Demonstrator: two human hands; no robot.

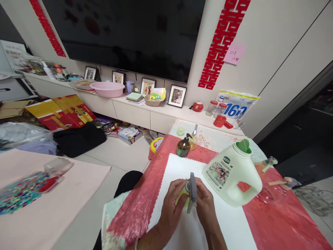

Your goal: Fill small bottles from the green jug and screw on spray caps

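Note:
Above the white mat (179,170) I hold a small spray bottle with a grey trigger head (193,191) and yellowish-green contents. My left hand (174,199) wraps round its body, thumb across the front. My right hand (205,199) has its fingers closed at the far side of the trigger head, partly hidden by it. Just right of my hands stands a large pale green jug (234,177) with a handle, a printed label and a green cap or cup in its mouth. Behind the hands is a brown pump bottle (183,147) with a black pump.
A red cloth (281,222) lies under the mat. A clear pink-tinted basin (273,191) with tools stands right of the jug. Beyond the pump bottle are a small green cup (180,131) and a glass container (193,142). A pink table (85,184) with colourful beads stands left.

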